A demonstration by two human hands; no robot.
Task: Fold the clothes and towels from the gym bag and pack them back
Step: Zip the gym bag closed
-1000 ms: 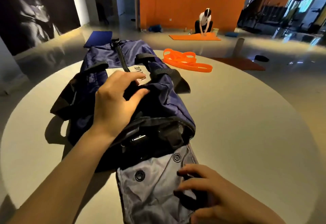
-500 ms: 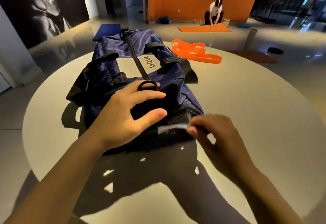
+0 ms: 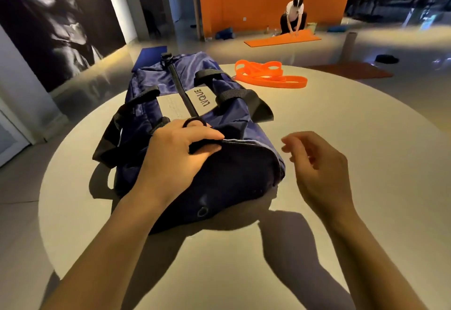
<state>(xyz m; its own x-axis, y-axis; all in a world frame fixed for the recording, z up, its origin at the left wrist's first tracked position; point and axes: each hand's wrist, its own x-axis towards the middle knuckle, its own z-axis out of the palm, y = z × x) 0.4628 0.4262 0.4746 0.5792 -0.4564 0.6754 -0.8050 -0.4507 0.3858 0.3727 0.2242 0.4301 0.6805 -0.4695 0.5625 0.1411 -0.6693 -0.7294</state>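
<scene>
On top of the gym bag (image 3: 195, 119), near its closer end, the left hand (image 3: 175, 156) rests with fingers curled over the fabric beside the ring-shaped zip pull (image 3: 194, 122), seemingly steadying the bag so the zip can run; whether that grip pinches the pull I cannot tell. Just beside the bag, the right hand (image 3: 317, 163) hovers loosely curled, its grip holding nothing. One bag lies lengthwise on the round table (image 3: 341, 139), zipped along its top, with two black handles. One bunch of orange bands (image 3: 268, 75) lies beyond it. No clothes or towels show.
</scene>
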